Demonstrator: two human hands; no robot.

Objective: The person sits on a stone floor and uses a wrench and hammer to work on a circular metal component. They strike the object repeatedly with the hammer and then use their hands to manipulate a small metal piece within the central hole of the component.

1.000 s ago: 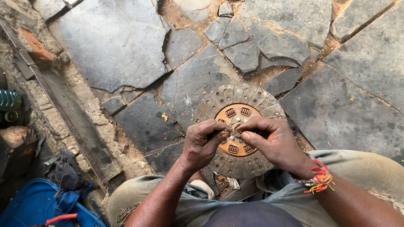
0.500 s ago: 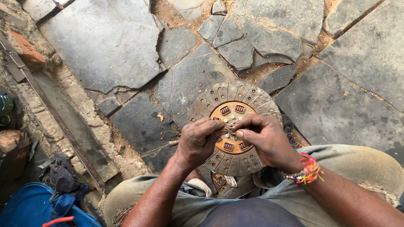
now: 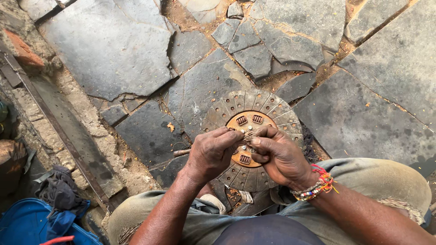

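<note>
- I see a round clutch disc (image 3: 252, 136) lying flat on the cracked stone paving (image 3: 109, 54), directly in front of my knees. Its outer ring is grey and segmented; its centre plate is rust-orange with small spring windows.
- My left hand (image 3: 211, 154) is over the disc's lower left part, fingers curled inward, thumb and forefinger closed on a thin bundle of fibres (image 3: 250, 134) at the hub.
- My right hand (image 3: 279, 156) is over the lower right part, fingers bent, also pinching the same bundle from the opposite side. The two hands' fingertips almost meet above the centre plate.
- I cannot tell whether the bundle is wire or string.
- A thin rod (image 3: 181, 153) lies on the stone just left of my left hand, partly hidden under it.
- A beaded bracelet with red threads (image 3: 315, 186) sits on my right wrist.
- A blue bag (image 3: 32, 224) with a dark cloth (image 3: 61, 190) on it sits at lower left, well apart from the disc.
</note>
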